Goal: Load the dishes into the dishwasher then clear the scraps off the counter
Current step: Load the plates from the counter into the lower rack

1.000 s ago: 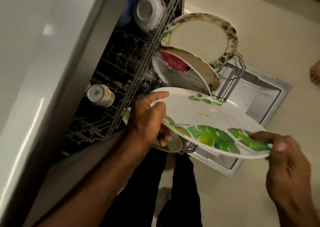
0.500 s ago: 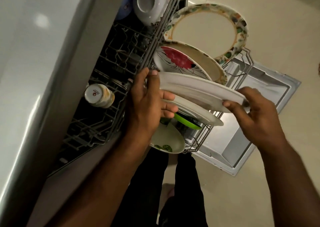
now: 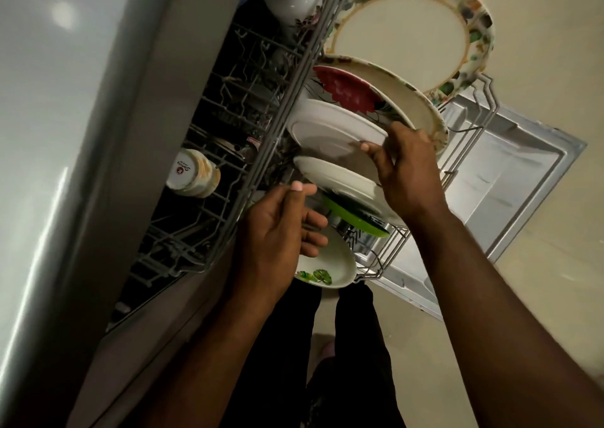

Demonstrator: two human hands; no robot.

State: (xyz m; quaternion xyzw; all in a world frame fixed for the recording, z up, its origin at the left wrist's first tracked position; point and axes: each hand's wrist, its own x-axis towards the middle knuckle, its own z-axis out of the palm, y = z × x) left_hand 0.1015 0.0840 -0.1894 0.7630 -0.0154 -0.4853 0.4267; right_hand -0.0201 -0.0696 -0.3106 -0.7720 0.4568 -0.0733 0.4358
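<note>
Beige floor (image 3: 539,19) lies under the open dishwasher door (image 3: 510,179). My right hand (image 3: 408,172) has its fingers (image 3: 376,153) curled on the white plate (image 3: 330,133), standing in the lower rack (image 3: 470,153) beside the red-flower plate (image 3: 346,92). My left hand (image 3: 274,231) hovers loose, fingers relaxed, by the small leaf bowl (image 3: 333,264).

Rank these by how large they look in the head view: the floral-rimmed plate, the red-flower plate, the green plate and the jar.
1. Floral-rimmed plate
2. Red-flower plate, partly hidden, so its rank is unsure
3. Green plate, mostly hidden, and jar: too alike to rank.
</note>
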